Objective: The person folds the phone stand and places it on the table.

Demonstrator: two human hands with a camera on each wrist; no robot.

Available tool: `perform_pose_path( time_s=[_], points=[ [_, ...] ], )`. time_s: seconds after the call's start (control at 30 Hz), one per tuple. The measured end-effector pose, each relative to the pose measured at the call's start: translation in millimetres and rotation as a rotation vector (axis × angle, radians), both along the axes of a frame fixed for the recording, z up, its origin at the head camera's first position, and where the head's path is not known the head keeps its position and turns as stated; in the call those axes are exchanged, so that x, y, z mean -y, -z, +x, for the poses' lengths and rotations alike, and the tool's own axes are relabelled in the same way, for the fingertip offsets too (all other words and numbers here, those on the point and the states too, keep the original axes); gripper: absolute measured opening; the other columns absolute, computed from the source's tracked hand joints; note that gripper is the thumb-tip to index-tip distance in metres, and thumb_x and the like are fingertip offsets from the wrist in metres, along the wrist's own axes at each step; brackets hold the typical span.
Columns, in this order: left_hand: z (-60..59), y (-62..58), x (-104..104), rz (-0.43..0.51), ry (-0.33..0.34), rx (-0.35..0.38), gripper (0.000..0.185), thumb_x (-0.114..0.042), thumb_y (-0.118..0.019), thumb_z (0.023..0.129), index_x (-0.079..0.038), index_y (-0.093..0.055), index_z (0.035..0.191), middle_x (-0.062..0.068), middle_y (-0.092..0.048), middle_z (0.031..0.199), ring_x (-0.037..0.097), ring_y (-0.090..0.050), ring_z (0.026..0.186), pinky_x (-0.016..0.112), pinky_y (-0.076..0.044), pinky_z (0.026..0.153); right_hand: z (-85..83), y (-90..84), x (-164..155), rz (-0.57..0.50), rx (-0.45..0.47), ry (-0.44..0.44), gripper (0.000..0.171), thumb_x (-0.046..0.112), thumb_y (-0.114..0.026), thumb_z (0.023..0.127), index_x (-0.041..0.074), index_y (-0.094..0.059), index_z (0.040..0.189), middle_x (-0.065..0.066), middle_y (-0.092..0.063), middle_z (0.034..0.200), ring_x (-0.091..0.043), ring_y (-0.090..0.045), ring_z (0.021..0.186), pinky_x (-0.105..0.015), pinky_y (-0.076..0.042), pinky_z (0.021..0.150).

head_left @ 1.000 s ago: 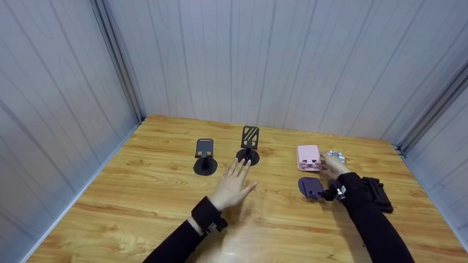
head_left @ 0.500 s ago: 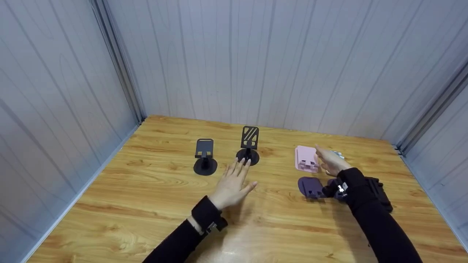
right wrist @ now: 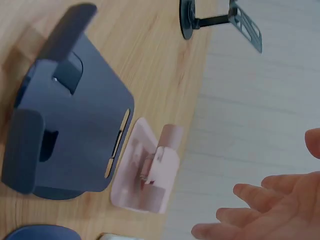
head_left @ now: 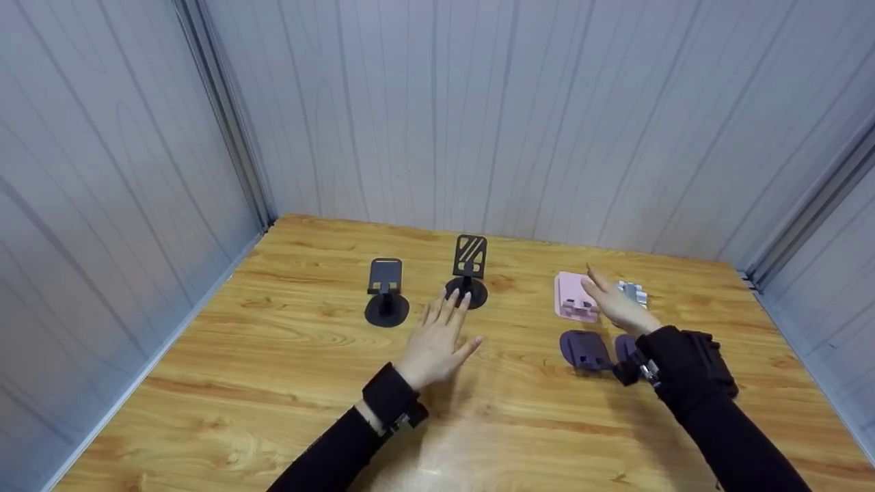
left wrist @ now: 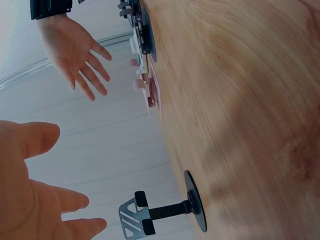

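Observation:
My left hand (head_left: pixel 443 331) lies open on the wooden table (head_left: pixel 273 355), fingers straight, its tips just short of the round base of a tall black phone stand (head_left: pixel 467 273). My right hand (head_left: pixel 613 301) hovers open, holding nothing, over the right edge of a pink phone stand (head_left: pixel 571 297) that lies flat. In the right wrist view the pink phone stand (right wrist: pixel 145 175) lies beyond a dark purple folded stand (right wrist: pixel 65 125), with my right hand's fingers (right wrist: pixel 260 200) spread above. The left wrist view shows the left hand (left wrist: pixel 35 200), the right hand (left wrist: pixel 75 50) and the black phone stand (left wrist: pixel 165 212).
A shorter black stand (head_left: pixel 386 290) stands to the left. The purple stand (head_left: pixel 582 350) sits in front of the pink one, a silver stand (head_left: pixel 634 292) behind my right hand, a black item (head_left: pixel 714 355) by my right wrist. Grey panel walls (head_left: pixel 478 123) enclose the table.
The right hand let go of the pink stand, which went from propped up to lying flat, and the hand rose open above it. The left hand stayed put.

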State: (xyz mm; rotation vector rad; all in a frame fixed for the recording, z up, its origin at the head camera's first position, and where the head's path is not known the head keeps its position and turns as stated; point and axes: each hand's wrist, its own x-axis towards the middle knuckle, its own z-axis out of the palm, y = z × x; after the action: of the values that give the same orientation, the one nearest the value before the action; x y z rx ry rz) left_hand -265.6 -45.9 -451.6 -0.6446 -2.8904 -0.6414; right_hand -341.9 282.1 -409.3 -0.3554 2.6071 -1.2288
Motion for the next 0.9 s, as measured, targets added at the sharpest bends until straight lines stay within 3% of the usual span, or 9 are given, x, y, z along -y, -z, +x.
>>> perform_pose_path(
  time_s=[0.17, 0.27, 0.47, 0.67, 0.9],
  points=[
    [-2.4, 0.2, 0, -0.020, -0.019, -0.021, 0.074, -0.048, -0.045, 0.102, -0.007, -0.018, 0.158, 0.018, -0.017, 0.164, 0.036, -0.008, 0.154, 0.055, -0.014, 0.125, 14.9, -0.7, 7, 0.243, -0.256, 0.004, 0.064, 0.028, -0.033, 0.108, -0.008, -0.007, 0.155, -0.035, -0.010, 0.158, -0.058, -0.003, 0.144, -0.069, -0.006, 0.118],
    [-3.6, 0.8, 0, -0.026, -0.025, -0.033, 0.074, -0.048, -0.045, 0.102, -0.007, -0.018, 0.158, 0.018, -0.017, 0.164, 0.036, -0.010, 0.153, 0.055, -0.016, 0.124, 24.0, 2.6, 11, 0.299, -0.364, 0.009, 0.063, 0.023, -0.039, 0.106, -0.009, -0.013, 0.154, -0.035, -0.015, 0.158, -0.059, 0.000, 0.144, -0.073, -0.002, 0.115],
    [-5.1, 3.3, -3, -0.036, -0.046, -0.080, 0.074, -0.048, -0.045, 0.102, -0.007, -0.020, 0.158, 0.018, -0.019, 0.164, 0.036, -0.012, 0.153, 0.055, -0.015, 0.124, 38.2, 15.1, 16, 0.433, -0.471, 0.023, 0.065, 0.024, -0.047, 0.104, 0.000, -0.016, 0.156, -0.028, -0.013, 0.161, -0.053, -0.002, 0.148, -0.075, 0.003, 0.114],
    [-6.8, 5.4, -3, -0.071, -0.074, -0.154, 0.073, -0.046, -0.049, 0.101, -0.006, -0.025, 0.157, 0.021, -0.025, 0.162, 0.038, -0.019, 0.151, 0.055, -0.018, 0.123, 52.8, 29.4, 18, 0.588, -0.563, 0.005, 0.063, 0.021, -0.055, 0.100, 0.003, -0.028, 0.155, -0.025, -0.019, 0.162, -0.049, -0.011, 0.149, -0.075, -0.007, 0.115],
    [-15.3, 5.3, -4, -0.095, -0.077, -0.150, 0.073, -0.045, -0.051, 0.100, -0.008, -0.025, 0.157, 0.019, -0.023, 0.163, 0.038, -0.017, 0.152, 0.053, -0.017, 0.124, 67.4, 37.6, 20, 0.633, -0.598, 0.022, 0.061, 0.023, -0.059, 0.098, 0.007, -0.036, 0.153, -0.020, -0.029, 0.160, -0.045, -0.018, 0.149, -0.075, -0.019, 0.112]
  ],
)
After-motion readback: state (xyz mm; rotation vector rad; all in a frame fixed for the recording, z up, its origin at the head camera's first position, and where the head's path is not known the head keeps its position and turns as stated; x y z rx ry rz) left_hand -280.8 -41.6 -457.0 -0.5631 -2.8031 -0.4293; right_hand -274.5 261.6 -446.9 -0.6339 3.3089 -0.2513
